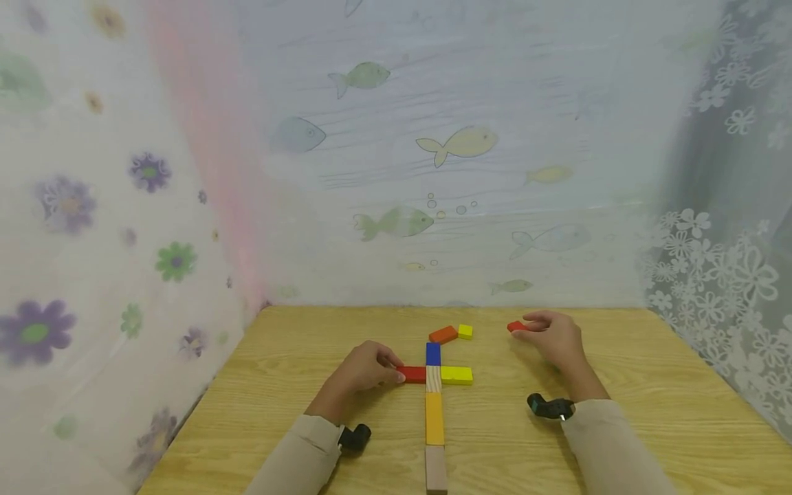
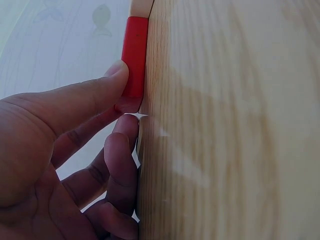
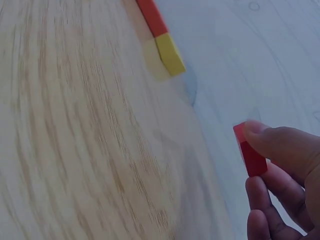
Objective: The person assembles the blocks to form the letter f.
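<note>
My left hand pinches the outer end of a long red block between thumb and fingers; in the left wrist view that red block lies on the wood. Its other end meets a striped plain-wood block. A yellow block extends from the opposite side. Off to the right, my right hand holds a small red block by thumb and fingers. The right wrist view has this red block held off the table.
A blue block continues the column upward, an orange block and a pale wooden block downward. Beyond the blue one, an orange-red block slants beside a small yellow block. The wooden table borders patterned curtains.
</note>
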Motion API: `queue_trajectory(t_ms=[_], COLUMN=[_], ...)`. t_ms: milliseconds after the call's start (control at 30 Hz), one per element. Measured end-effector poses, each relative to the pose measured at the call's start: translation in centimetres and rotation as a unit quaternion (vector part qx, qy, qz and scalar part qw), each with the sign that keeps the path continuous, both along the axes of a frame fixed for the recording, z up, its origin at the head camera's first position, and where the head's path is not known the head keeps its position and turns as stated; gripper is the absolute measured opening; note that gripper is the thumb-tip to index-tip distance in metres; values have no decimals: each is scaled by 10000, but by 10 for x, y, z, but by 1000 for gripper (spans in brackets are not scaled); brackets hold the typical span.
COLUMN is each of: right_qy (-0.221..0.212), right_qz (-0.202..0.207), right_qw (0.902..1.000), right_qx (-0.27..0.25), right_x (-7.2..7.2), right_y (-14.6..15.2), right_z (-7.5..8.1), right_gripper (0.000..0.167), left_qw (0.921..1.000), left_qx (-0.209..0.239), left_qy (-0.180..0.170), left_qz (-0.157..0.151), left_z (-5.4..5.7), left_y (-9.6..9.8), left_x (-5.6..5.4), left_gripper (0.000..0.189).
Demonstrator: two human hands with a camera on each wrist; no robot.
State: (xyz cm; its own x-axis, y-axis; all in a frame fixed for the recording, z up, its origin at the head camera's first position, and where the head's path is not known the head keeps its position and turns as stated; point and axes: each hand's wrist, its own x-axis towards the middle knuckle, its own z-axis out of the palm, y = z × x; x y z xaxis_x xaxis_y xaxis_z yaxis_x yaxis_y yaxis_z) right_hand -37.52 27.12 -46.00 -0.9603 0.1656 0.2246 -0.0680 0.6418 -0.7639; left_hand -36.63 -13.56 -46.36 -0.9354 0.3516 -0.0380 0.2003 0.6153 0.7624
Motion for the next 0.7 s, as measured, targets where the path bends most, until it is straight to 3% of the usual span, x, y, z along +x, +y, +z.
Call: queue_trajectory(t_ms=[300,700], right_qy=[-246,-77], right_qz=[98,123], right_qw=[9991,9996], right_qx=[-324,-260], right_x=[-5,-8], right_y=[-15,-35], right_z=[-2,-1], right_gripper=[64,58], left_qw=[10000,10000], left_qx=[-7,-1], left_qy=[3,-14], left_qz=[26,89], left_z=[0,1], left_y=[1,2], left_x=[1,2], left_gripper=[14,15])
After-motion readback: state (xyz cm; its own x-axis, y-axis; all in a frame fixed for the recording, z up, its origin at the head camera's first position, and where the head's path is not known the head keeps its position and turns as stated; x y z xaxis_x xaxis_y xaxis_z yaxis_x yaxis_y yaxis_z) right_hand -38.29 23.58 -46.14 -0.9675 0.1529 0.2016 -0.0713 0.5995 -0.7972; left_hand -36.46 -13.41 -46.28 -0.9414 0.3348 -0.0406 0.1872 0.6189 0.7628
